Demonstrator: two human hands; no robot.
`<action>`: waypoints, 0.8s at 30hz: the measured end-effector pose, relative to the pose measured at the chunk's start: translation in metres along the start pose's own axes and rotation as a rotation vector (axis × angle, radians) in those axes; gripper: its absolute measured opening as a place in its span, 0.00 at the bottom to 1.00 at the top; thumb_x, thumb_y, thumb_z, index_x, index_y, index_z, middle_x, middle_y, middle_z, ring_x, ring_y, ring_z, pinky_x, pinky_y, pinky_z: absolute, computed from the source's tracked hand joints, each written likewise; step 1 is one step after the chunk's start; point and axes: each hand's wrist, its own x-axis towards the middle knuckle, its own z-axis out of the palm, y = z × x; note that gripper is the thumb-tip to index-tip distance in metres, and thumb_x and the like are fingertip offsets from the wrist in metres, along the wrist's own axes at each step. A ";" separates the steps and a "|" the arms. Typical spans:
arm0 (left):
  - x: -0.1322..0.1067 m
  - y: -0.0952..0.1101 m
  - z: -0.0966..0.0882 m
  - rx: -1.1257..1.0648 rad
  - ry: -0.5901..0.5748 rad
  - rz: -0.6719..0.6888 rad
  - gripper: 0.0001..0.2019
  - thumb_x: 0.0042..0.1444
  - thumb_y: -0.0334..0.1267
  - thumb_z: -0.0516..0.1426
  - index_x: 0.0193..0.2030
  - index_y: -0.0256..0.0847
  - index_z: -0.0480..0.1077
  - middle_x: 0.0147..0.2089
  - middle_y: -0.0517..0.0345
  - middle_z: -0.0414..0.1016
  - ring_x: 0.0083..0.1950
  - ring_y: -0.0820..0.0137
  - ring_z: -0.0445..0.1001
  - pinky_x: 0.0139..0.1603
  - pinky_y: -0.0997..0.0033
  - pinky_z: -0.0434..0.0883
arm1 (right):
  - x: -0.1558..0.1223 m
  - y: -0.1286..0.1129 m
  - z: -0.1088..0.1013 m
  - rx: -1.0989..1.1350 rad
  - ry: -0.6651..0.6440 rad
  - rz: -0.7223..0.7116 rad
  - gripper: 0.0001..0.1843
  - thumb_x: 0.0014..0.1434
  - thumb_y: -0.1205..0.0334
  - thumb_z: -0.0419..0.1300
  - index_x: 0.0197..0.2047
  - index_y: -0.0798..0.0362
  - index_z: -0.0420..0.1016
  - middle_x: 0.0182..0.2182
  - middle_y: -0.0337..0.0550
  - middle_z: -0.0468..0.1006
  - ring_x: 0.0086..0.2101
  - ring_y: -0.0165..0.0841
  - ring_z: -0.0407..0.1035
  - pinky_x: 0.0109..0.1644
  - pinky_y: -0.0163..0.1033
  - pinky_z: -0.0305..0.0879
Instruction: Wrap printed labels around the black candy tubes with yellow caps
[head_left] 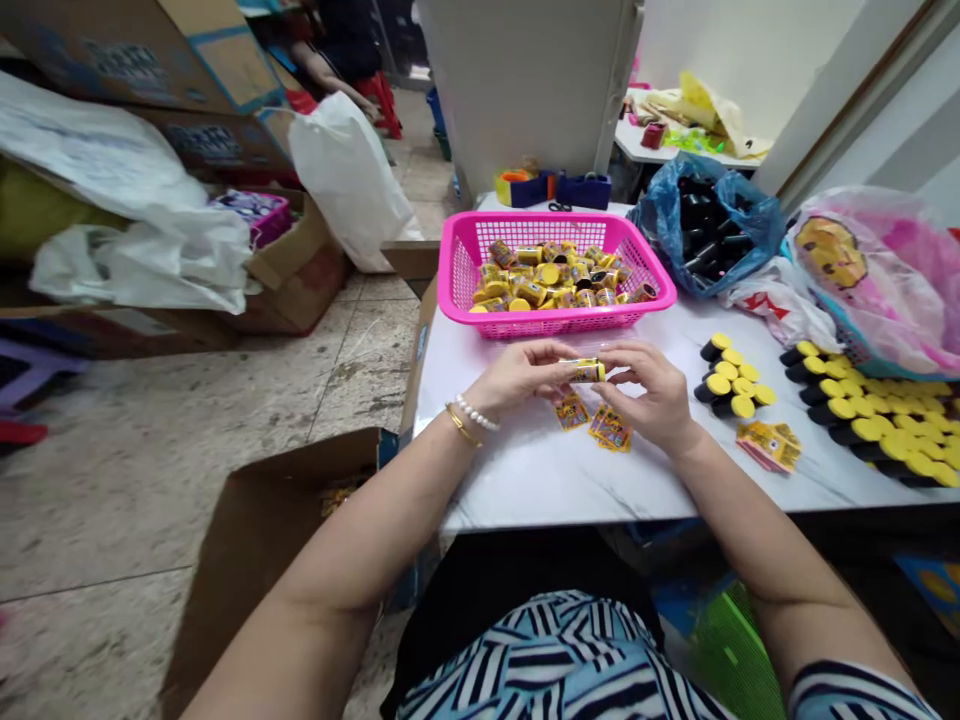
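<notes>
Between my hands, just above the table's middle, lies a small printed cylinder (583, 371) with a yellow end, held sideways. My left hand (525, 378) pinches its left part with thumb and fingers. Around the yellow right end curve the fingers and thumb of my right hand (649, 390). Below them on the white table are small orange-yellow printed cards (611, 428) in two little groups. Just beyond my hands stands a pink basket (559, 322) with many similar yellow printed cylinders (551, 275) inside.
Right of my hands stand black cylinders with yellow caps (724, 375), a card stack (770, 446) and a larger capped group (885, 420). Behind are a blue bag (742, 280) of black pieces and tape dispensers (551, 188). An open carton (262, 520) sits at the lower left.
</notes>
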 end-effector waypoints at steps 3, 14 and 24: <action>-0.003 0.001 0.008 0.016 -0.013 0.055 0.19 0.47 0.44 0.75 0.42 0.34 0.82 0.35 0.51 0.82 0.30 0.72 0.78 0.31 0.75 0.72 | -0.003 -0.001 0.000 0.005 0.000 0.015 0.16 0.60 0.60 0.71 0.52 0.44 0.82 0.49 0.46 0.81 0.47 0.39 0.79 0.47 0.46 0.86; -0.008 -0.002 0.016 0.097 0.040 0.181 0.16 0.51 0.40 0.72 0.43 0.34 0.81 0.40 0.49 0.82 0.37 0.71 0.77 0.40 0.73 0.72 | -0.006 0.006 0.014 0.241 -0.037 0.283 0.19 0.54 0.54 0.77 0.48 0.47 0.83 0.43 0.43 0.83 0.41 0.37 0.80 0.47 0.46 0.83; 0.004 -0.015 0.011 -0.084 0.003 0.033 0.23 0.47 0.49 0.75 0.42 0.34 0.78 0.33 0.53 0.79 0.28 0.75 0.74 0.29 0.77 0.69 | 0.006 0.009 0.018 0.626 -0.120 0.569 0.29 0.51 0.48 0.76 0.54 0.46 0.80 0.41 0.36 0.84 0.31 0.31 0.81 0.37 0.40 0.84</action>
